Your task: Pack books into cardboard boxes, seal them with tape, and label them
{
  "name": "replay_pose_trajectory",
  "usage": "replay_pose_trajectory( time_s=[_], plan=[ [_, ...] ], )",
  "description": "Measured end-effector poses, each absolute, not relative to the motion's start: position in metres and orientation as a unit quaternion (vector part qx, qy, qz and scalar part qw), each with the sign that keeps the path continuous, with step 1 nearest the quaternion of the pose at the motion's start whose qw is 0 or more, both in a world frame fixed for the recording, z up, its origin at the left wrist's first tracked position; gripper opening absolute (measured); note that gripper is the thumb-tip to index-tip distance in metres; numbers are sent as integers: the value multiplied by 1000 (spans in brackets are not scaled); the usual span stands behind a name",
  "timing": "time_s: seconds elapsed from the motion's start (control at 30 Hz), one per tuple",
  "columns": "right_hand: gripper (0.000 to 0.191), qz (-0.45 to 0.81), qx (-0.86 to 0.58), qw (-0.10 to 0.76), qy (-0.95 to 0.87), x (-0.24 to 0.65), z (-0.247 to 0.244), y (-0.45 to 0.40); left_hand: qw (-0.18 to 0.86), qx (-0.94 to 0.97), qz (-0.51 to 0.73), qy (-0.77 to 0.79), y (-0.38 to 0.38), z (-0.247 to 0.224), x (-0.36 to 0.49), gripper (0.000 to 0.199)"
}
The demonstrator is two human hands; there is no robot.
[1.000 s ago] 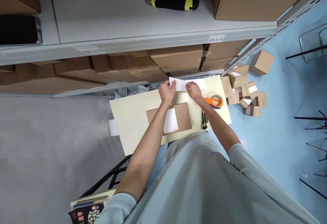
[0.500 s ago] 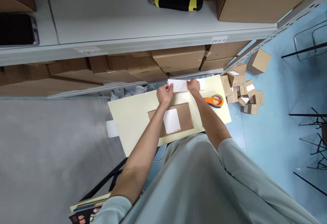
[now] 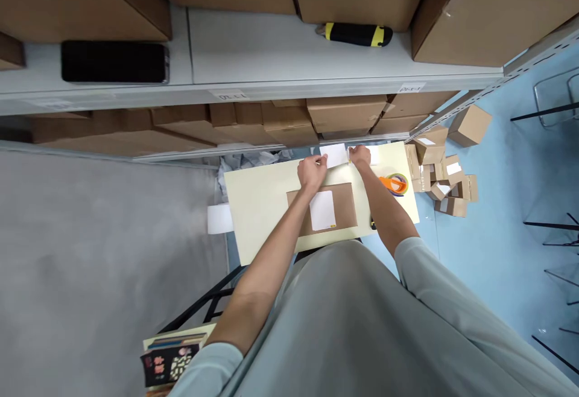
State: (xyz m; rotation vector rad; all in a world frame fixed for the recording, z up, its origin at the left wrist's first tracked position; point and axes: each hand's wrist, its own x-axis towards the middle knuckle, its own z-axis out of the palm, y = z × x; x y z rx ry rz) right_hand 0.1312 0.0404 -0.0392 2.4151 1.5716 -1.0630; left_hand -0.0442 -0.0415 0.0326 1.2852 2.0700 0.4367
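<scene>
We clamp flat white paper [image 3: 335,156] — left hand [image 3: 312,172] at its left edge, right hand [image 3: 360,155] farther right — pale-yellow rectangular tabletop [image 3: 257,204] stretching left of our grip.

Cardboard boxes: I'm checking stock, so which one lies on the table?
The brown box with a white label, partly hidden by the left forearm; the other boxes are on shelves or in the floor pile.

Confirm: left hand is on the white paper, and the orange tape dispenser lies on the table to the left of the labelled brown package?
Not quite: the orange tape dispenser lies to the right of the labelled brown package, as the head view shows. The rest stands: it is on the table, and the left hand is on the white paper.
</scene>
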Motion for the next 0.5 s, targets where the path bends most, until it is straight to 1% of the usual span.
replay_pose_trajectory(
  time_s=[0.07,0.13,0.27,0.4,0.5],
  plan=[
    [33,-344,786,33,513,131,-40,39,345,478,202,782,-47,47,-57,39],
    [33,-341,786,29,515,131,-41,37,390,455,264,756,-60,64,-71,44],
    [31,-344,779,16,524,131,-38,30,482,405,391,671,-109,105,-97,56],
    [30,-358,759,-2,544,131,-20,24,504,347,441,656,-165,146,-114,62],
    [33,-368,725,-31,581,130,3,11,523,307,457,651,-198,166,-123,63]
  ],
)
